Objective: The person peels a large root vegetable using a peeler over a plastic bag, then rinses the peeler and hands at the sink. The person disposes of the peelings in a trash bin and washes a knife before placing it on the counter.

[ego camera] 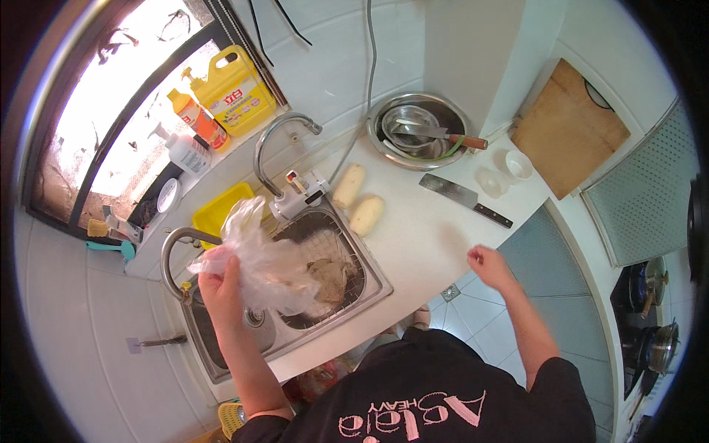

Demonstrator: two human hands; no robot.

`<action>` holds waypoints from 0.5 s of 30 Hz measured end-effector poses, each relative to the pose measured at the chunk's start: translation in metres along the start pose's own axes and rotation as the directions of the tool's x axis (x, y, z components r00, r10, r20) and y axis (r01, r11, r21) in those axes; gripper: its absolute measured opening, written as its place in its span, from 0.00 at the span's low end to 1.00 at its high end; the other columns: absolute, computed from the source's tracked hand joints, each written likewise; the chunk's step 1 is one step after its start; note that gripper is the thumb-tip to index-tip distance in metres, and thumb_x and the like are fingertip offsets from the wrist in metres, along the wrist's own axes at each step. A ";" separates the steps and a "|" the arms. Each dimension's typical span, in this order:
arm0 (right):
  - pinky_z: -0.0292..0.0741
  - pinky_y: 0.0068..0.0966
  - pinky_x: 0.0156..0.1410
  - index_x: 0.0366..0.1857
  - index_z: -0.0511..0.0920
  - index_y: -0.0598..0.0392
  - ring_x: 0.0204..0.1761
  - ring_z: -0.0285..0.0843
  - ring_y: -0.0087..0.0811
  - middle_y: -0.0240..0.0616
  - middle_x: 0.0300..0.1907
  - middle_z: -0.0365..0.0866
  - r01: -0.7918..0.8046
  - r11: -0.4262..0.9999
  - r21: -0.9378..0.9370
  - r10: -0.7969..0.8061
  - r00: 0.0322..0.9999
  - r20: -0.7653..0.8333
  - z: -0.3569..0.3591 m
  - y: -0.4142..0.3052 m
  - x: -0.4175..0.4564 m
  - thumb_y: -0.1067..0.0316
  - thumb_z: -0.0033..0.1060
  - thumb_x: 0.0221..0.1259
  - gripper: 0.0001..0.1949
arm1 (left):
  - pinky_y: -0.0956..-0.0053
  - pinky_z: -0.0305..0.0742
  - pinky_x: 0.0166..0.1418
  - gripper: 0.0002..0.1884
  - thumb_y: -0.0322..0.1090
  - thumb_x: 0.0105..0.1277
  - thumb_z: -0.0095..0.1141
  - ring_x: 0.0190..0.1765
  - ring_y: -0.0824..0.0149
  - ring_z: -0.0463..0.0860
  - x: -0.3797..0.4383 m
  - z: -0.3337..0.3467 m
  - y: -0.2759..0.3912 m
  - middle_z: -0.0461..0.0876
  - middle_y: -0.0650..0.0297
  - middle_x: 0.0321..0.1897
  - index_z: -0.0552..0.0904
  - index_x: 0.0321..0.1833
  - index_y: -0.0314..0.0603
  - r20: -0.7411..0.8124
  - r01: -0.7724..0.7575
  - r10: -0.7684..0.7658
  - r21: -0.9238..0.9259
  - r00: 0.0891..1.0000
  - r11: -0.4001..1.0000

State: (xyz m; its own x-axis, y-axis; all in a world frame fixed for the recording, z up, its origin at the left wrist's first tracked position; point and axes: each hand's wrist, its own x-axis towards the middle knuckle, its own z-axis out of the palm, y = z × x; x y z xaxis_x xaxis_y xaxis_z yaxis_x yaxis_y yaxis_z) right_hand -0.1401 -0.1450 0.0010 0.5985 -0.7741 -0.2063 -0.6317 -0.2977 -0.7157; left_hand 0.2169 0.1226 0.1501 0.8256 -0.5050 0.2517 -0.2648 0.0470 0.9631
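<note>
My left hand [219, 279] grips a crumpled translucent plastic bag [271, 266] above the double-bowl steel sink [382, 288]. A brown cloth [329, 279] lies on the wire rack in the right bowl, partly behind the bag. My right hand [490, 266] is loosely closed over the counter's front edge, with nothing seen in it. Two pale peeled vegetables [349, 185], [367, 215] rest on the counter beside the faucet [263, 149]. Farther right lies a cleaver [454, 194] with a black handle. A steel basin [376, 133] holds a clear bowl and a knife with a wooden handle [468, 142].
Soap and detergent bottles [235, 94] line the window sill, above a yellow plastic tray [213, 207]. A small white bowl [519, 165] stands near a wooden cutting board [570, 127] leaning in the corner. Pots [662, 349] sit on the stove at far right.
</note>
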 end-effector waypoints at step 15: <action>0.71 0.35 0.48 0.38 0.75 0.54 0.44 0.71 0.43 0.41 0.41 0.74 0.135 0.939 -0.315 -0.159 0.986 -0.052 0.066 0.010 0.021 0.66 0.53 0.49 0.12 | 0.79 0.71 0.42 0.09 0.26 0.60 0.50 0.37 0.73 0.76 -0.051 -0.064 -0.022 0.77 0.62 0.36 0.73 0.43 0.34 -0.275 0.125 -0.157 -0.132 0.948 0.983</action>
State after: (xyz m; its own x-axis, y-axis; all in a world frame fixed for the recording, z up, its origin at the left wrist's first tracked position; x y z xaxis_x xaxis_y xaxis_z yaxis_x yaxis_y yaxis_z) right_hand -0.1014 -0.1275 -0.0544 0.6650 -0.7449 -0.0543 -0.6678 -0.5605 -0.4898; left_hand 0.2128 0.2021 0.1218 0.9618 -0.2492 0.1135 -0.0917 0.0973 0.9910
